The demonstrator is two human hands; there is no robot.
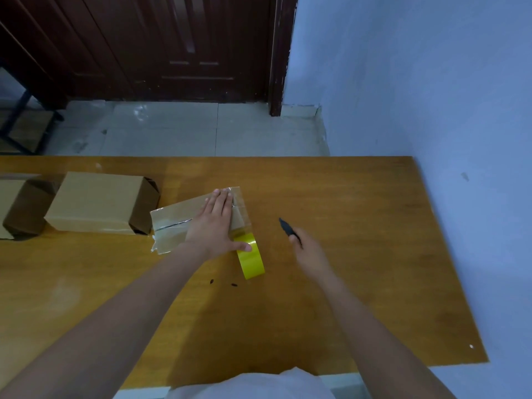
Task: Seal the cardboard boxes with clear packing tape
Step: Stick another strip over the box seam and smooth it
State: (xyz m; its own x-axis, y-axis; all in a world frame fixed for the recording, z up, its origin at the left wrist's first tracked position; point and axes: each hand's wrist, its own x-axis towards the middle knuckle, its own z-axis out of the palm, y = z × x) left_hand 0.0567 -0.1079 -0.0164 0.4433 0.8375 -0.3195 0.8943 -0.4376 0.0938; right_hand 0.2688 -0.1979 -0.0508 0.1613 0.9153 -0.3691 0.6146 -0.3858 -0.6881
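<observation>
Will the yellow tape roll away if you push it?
Probably yes: the tape roll stands on its round edge on the table. The left hand thumb touching it likely steadies it. It looks light.

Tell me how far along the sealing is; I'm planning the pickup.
One box already has tape along its top seam. In hand: the left hand presses flat on it, the tape roll beside it, while the right hand holds a dark cutter. Left: two boxes with open end flaps.
</observation>
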